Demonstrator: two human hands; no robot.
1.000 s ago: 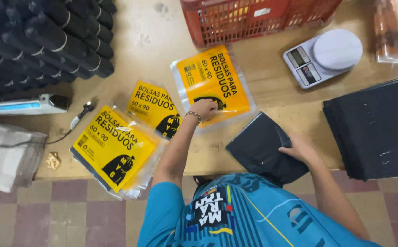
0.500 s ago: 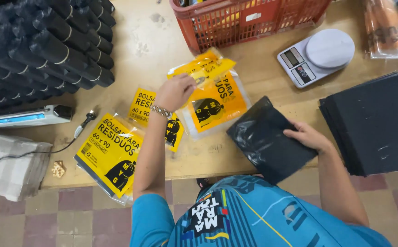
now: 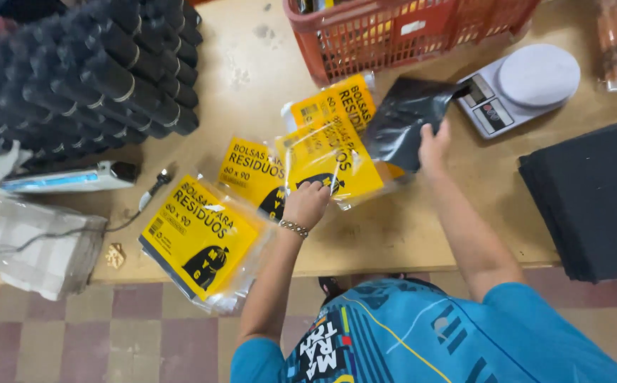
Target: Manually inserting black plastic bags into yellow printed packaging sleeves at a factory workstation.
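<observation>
My left hand (image 3: 307,203) grips the lower edge of a clear packet with a yellow printed label (image 3: 331,162), held just above the wooden table (image 3: 393,227). My right hand (image 3: 432,145) holds a folded black plastic bag (image 3: 406,117) against the right end of that packet. Another yellow-labelled packet (image 3: 337,103) lies beneath them. Two more lie to the left, one small (image 3: 250,169) and one larger (image 3: 198,235) overhanging the table's front edge.
A red plastic basket (image 3: 408,35) stands at the back, a white kitchen scale (image 3: 525,85) to its right. A stack of flat black bags (image 3: 592,191) fills the right side. Black rolls (image 3: 81,78) pile at the back left, above a white sealer device (image 3: 67,177) and crumpled clear plastic (image 3: 32,245).
My left hand lifted a yellow-labelled packet off the pile. My right hand carried the folded black bag from the table's front edge up and back to the packet's end.
</observation>
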